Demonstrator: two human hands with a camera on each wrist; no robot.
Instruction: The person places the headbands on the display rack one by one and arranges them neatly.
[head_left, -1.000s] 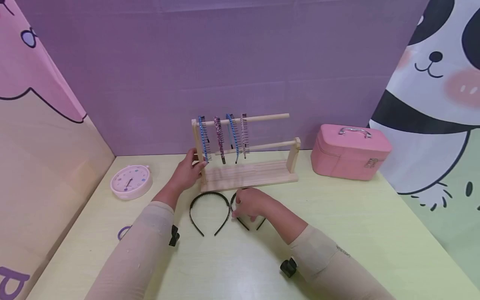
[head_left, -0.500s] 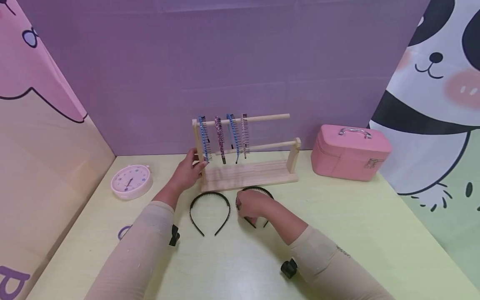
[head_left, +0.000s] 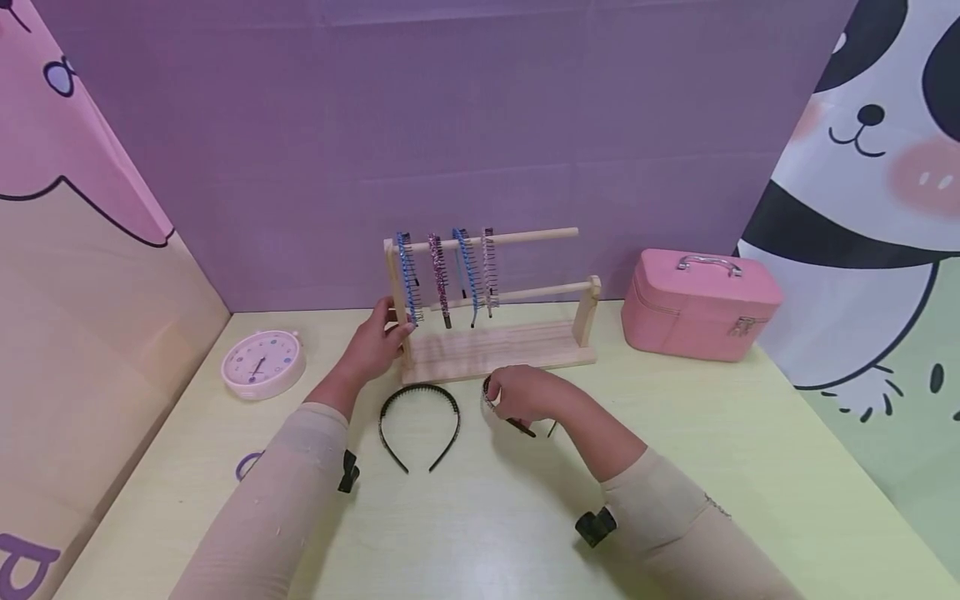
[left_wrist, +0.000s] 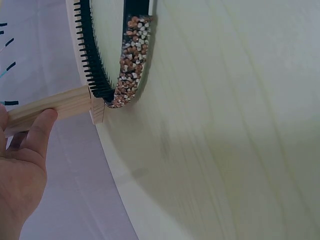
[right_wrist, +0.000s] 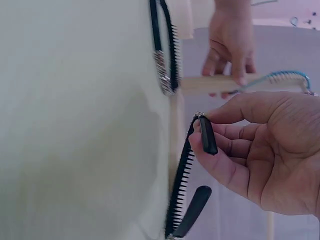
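Note:
My left hand (head_left: pixel 375 342) grips the left upright of a wooden headband stand (head_left: pixel 498 346), thumb in front and fingers behind. Pinched between the thumb and fingers of my right hand (head_left: pixel 525 393) is a black toothed headband (right_wrist: pixel 207 137), just in front of the stand's base; in the head view the hand hides most of it. A second black headband (head_left: pixel 422 387) lies on the table between my hands, its beaded side (left_wrist: pixel 132 65) showing in the left wrist view. Blue headbands (head_left: pixel 408 275) and pink glittery ones (head_left: pixel 439 279) hang from the stand's upper rod, towards its left end.
A pink case (head_left: pixel 697 308) with a metal handle stands at the back right of the table. At the left lies a pale pink clock (head_left: pixel 262 362). Part of a purple ring (head_left: pixel 246 464) shows beside my left sleeve. A purple cloth (head_left: pixel 480 125) hangs behind.
My right hand has moved right, away from the headband on the table, bringing the other headband with it and tilting it. The left hand stays on the stand.

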